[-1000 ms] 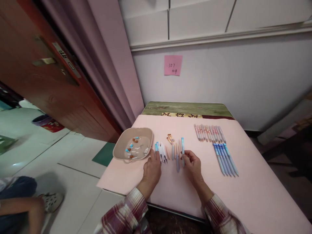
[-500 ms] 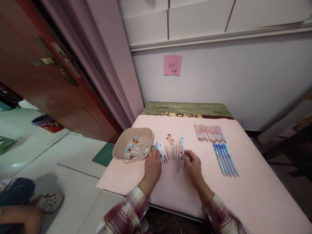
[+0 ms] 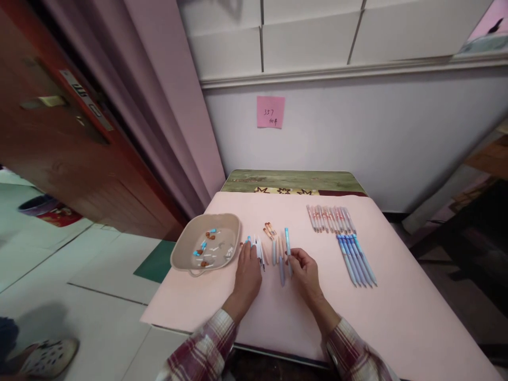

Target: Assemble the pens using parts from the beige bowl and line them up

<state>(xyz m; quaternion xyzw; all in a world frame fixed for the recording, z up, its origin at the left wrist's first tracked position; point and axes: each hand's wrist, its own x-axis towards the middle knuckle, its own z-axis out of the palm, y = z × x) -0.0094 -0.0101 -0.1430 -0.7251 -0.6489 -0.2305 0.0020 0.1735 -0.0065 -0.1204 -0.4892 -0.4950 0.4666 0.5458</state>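
My right hand [image 3: 305, 274] pinches a light blue pen [image 3: 287, 242], held upright between thumb and fingers. My left hand [image 3: 248, 275] lies palm down with its fingers stretched out beside several white pen refills [image 3: 259, 248]; a small blue part [image 3: 249, 239] shows at its fingertips. Between the hands lie pen barrels in grey-blue [image 3: 274, 253], peach [image 3: 280, 244] and lavender [image 3: 282, 272]. Just behind them are several brown-and-peach pen pieces [image 3: 269, 230]. A beige basket [image 3: 177, 248] left of my left hand holds blue caps, brown pieces and small white parts.
On the right, a row of pinkish pens [image 3: 330, 219] lies behind a row of blue-lavender pens [image 3: 357, 262]. The pink-covered table [image 3: 377, 328] meets a wall with a pink note [image 3: 270, 111]. At lower left, a person's shoe [image 3: 50, 357] is on the floor.
The view has turned slightly, so the table and its contents sit further left. Both hands keep nearly the same places, and the right still holds the blue pen.
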